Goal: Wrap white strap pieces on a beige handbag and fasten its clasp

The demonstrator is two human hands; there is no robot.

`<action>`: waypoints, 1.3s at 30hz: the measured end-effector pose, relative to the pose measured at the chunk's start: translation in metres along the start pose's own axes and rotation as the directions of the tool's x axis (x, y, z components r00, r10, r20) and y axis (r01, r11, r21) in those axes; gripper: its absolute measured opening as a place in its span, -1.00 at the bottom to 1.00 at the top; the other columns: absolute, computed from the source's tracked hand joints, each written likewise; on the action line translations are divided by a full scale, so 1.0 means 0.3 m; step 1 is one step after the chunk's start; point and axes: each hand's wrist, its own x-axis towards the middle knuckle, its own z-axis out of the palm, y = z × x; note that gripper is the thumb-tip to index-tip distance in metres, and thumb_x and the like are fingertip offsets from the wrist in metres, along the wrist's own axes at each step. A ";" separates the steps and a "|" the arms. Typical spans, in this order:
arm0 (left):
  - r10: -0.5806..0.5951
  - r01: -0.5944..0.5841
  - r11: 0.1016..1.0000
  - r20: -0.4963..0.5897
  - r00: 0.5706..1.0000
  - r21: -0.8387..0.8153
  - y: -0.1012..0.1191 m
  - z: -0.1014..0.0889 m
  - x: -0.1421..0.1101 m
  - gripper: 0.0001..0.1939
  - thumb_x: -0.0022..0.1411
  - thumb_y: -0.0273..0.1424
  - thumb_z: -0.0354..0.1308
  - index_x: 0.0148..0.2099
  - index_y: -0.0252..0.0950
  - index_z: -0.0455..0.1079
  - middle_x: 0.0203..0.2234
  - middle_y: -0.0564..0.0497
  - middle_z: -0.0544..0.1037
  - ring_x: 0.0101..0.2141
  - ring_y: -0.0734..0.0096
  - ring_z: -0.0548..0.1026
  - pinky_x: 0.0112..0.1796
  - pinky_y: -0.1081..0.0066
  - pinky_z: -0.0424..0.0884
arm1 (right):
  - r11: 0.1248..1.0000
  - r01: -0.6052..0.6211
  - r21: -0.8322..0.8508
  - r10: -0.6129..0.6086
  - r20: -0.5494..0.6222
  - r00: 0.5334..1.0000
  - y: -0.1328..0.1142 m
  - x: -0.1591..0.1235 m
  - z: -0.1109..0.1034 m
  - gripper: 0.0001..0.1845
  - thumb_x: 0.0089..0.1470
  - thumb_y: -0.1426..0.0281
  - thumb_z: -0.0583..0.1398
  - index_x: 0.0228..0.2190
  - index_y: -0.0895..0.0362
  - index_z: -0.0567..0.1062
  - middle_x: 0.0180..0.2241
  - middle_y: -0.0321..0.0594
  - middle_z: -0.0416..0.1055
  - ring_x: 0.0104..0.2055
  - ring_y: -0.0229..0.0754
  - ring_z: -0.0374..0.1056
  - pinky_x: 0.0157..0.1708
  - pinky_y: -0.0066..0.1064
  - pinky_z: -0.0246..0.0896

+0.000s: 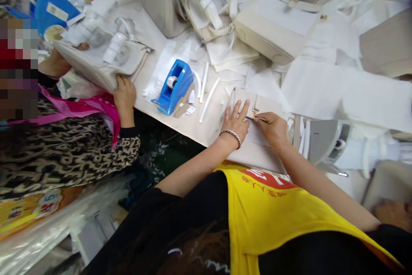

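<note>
In front of me lies a cream handbag (262, 137), flat on the table, with a small gold-coloured buckle (255, 111) near its middle. My left hand (234, 125), with a twisted bracelet at the wrist, rests on the bag, fingers spread. Just below the buckle, my right hand (272, 129) pinches a thin, narrow strap (250, 118) between thumb and fingers. The strap's far end reaches to the left fingertips. Detail under the right fingers is hidden.
Left of my hands stand a blue tape dispenser (175, 88) and white strips (209, 99). A grey tape dispenser (331, 142) is at right. Several cream bags (270, 26) and white sheets crowd the back. A co-worker's hand (125, 97) holds another bag (96, 67) at left.
</note>
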 end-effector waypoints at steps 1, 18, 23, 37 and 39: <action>-0.001 0.001 1.000 -0.005 1.000 -0.004 -0.004 0.005 0.000 -0.77 0.01 -0.38 0.08 -0.22 -0.22 0.38 0.17 0.10 -0.24 0.14 0.14 -0.39 0.09 0.06 -0.35 | 1.000 0.005 -0.002 -0.005 -0.001 1.000 0.006 0.003 0.007 -0.79 -0.08 0.31 0.11 -0.44 0.16 0.50 -0.39 -0.22 0.42 -0.33 -0.18 0.32 -0.28 -0.36 0.21; -0.450 0.459 0.467 0.244 0.859 -0.755 -0.257 0.052 -0.002 -0.43 -0.12 -0.07 0.10 -0.16 -0.42 0.24 -0.30 -0.14 0.39 -0.27 0.28 0.35 -0.24 0.33 0.25 | 0.991 0.031 -0.133 -0.032 -0.010 0.999 -0.007 -0.040 0.066 -0.77 -0.05 0.38 0.07 -0.36 0.15 0.48 -0.28 -0.19 0.40 -0.26 -0.16 0.30 -0.24 -0.35 0.20; -0.082 0.493 0.242 0.489 0.868 -0.835 -0.349 0.088 0.055 -0.50 -0.23 -0.02 0.15 -0.41 -0.39 0.31 -0.49 0.00 0.41 -0.44 0.46 0.35 -0.39 0.47 0.23 | 0.989 0.071 -0.126 -0.070 0.018 0.997 -0.001 -0.042 0.052 -0.78 -0.04 0.41 0.07 -0.34 0.13 0.47 -0.25 -0.19 0.38 -0.23 -0.16 0.29 -0.23 -0.34 0.21; 0.051 0.601 0.179 0.618 0.785 -0.779 -0.228 -0.008 0.150 -0.54 -0.24 -0.25 0.27 -0.27 -0.44 0.39 -0.36 -0.14 0.49 -0.31 0.27 0.42 -0.24 0.33 0.31 | 0.996 0.014 0.091 -0.012 -0.028 1.000 0.023 -0.050 -0.008 -0.75 -0.05 0.44 0.10 -0.27 0.10 0.45 -0.26 -0.21 0.34 -0.23 -0.19 0.27 -0.19 -0.37 0.21; 0.097 0.625 0.061 0.628 0.772 -0.778 -0.204 -0.021 0.156 -0.55 -0.22 -0.30 0.27 -0.24 -0.44 0.38 -0.36 -0.15 0.50 -0.30 0.26 0.43 -0.20 0.31 0.30 | 0.992 -0.018 0.125 0.023 -0.040 0.999 0.037 -0.051 -0.014 -0.75 -0.05 0.43 0.10 -0.26 0.09 0.45 -0.26 -0.22 0.35 -0.22 -0.19 0.28 -0.18 -0.37 0.21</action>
